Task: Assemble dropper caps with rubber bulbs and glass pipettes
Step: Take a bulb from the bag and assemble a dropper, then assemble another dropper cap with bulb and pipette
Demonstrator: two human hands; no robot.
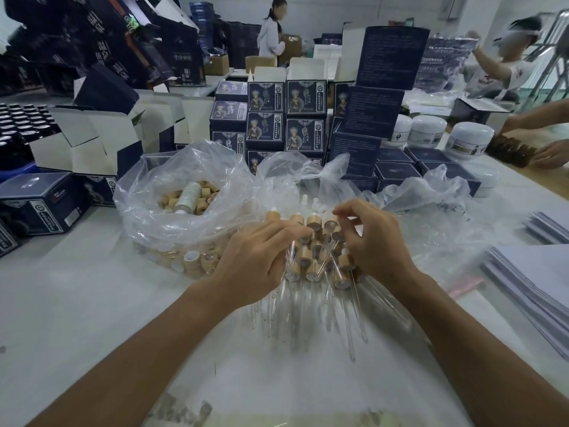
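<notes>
A pile of assembled droppers (314, 257) with bamboo caps and glass pipettes lies on the white table (77, 303) between my hands, pipettes pointing toward me. My left hand (258, 257) rests over the pile's left side, its fingertips reaching a bamboo cap (314, 222) at the top row. My right hand (372, 241) is on the pile's right side, thumb and forefinger curled close together above the caps; what they pinch is too small to tell. A clear plastic bag (172, 211) to the left holds loose bamboo caps (200, 195). White rubber bulbs (314, 204) lie behind the pile.
Stacks of dark blue product boxes (286, 118) stand behind the bags. Open white-lined cartons (92, 140) are at the left, white jars (468, 138) at the right. Paper sheets (529, 282) lie at the right edge. Another person's hands (548, 152) work at the far right.
</notes>
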